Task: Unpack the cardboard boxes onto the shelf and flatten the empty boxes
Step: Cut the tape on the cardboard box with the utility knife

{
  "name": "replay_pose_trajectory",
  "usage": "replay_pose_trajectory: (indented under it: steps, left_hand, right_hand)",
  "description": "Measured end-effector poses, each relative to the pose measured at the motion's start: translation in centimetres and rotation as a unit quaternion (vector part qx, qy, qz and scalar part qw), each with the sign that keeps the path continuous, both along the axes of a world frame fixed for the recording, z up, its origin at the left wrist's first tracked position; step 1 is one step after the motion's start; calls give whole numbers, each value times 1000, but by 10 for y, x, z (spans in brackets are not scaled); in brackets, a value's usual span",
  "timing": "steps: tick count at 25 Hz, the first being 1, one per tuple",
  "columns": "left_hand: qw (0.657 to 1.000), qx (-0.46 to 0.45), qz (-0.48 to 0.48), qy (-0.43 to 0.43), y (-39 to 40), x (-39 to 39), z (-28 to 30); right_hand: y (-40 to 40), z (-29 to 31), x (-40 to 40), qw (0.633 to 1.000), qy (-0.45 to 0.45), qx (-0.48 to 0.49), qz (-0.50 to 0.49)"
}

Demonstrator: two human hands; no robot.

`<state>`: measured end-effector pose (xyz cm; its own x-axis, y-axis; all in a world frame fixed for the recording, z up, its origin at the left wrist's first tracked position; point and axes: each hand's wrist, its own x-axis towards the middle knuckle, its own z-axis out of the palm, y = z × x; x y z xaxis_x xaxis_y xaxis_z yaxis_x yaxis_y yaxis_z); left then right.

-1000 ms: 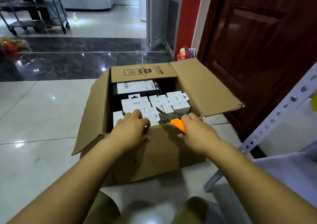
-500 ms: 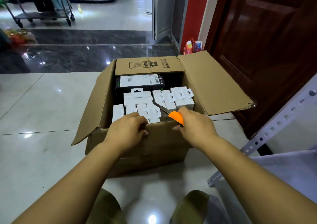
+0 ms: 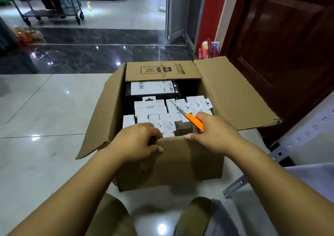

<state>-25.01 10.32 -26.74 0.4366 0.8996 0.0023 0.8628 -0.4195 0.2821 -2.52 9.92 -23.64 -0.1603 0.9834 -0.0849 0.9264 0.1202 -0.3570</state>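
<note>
Nearest, at 6 o'clock: two knees in olive trousers [image 3: 110,216] above the glossy white tile floor [image 3: 36,113].

Centre of view: open brown cardboard box [image 3: 173,163] standing on the floor, all four flaps folded out.

Left hand [image 3: 137,143]: fingers curled over the near wall's top edge at about 7 o'clock of the opening, thumb on the outside face. Gripping the cardboard.

Right hand [image 3: 215,132]: on the same edge at about 5 o'clock, fingers wrapped round the orange-handled scissors [image 3: 188,115]. Blades point toward 10 o'clock, over the contents.

Contents: small white retail cartons with hang tabs [image 3: 153,109] packed upright; behind them, at 12 o'clock, a black carton with a white barcode label [image 3: 153,89]. None unpacked yet, by the look of it.

At 3 to 4 o'clock: grey perforated steel shelf upright [image 3: 296,140], just beside the box. Beyond it at 1 o'clock, a dark wooden door [image 3: 282,46].

Risks (judgement):
- Scissor tips hover close over the white cartons; a dip of the wrist could score the packaging.
- Scissors share the right hand with the box edge, so the grip is weak; pulling the box could let either slip.
- Glossy floor: the box may slide abruptly.
</note>
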Motion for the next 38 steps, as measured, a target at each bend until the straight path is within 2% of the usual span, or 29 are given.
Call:
replay_pose_trajectory:
  steps: [4,13,19,25,30,38]
  left_hand:
    - [999,5,11,-46,11,-14,8]
    - [967,117,183,-130,87,-58,11]
    - [947,77,286,-122,142,-72,2]
    - [936,41,328,-116,187,-71,-13]
    - [927,59,347,-130,194,-66,-20]
    - [928,61,343,-130,193,-68,-21]
  right_hand:
    - [18,12,-9,998,52,22,-8]
    - [84,27,-35,995,8,88,-54]
    - [139,16,-42,990,-25,129,-42]
    - [197,-5,-44,988,-65,142,-12]
    - [227,-19,-39,979,-100,177,8]
    - [231,-24,-38,943,-42,329,14]
